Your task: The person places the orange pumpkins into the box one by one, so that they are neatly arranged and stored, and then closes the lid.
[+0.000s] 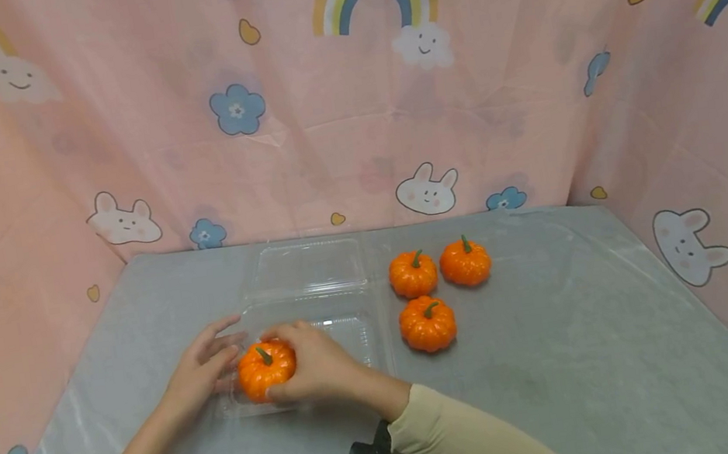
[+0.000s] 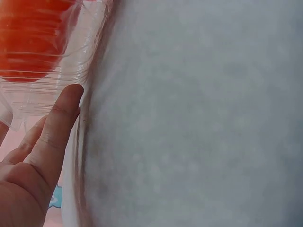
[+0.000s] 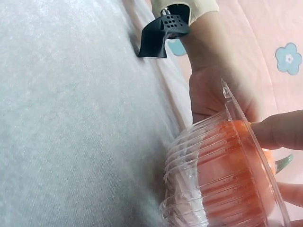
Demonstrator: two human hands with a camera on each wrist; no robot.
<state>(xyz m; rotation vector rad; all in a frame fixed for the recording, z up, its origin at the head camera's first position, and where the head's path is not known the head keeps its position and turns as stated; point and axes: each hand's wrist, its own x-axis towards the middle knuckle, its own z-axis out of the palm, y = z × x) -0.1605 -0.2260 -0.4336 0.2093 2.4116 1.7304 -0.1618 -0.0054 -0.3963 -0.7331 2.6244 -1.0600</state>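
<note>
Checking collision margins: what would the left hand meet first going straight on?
Likely the left wall of the clear container; whether the left hand touches it is unclear. A pumpkin sits inside.

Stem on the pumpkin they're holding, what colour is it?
The stem on the held pumpkin is green, best seen in the head view.

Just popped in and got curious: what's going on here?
A person's right hand grips an orange pumpkin inside a clear plastic box whose lid lies open. The left hand is at the box's left side. Three more pumpkins sit on the grey cloth, right of the box.
</note>
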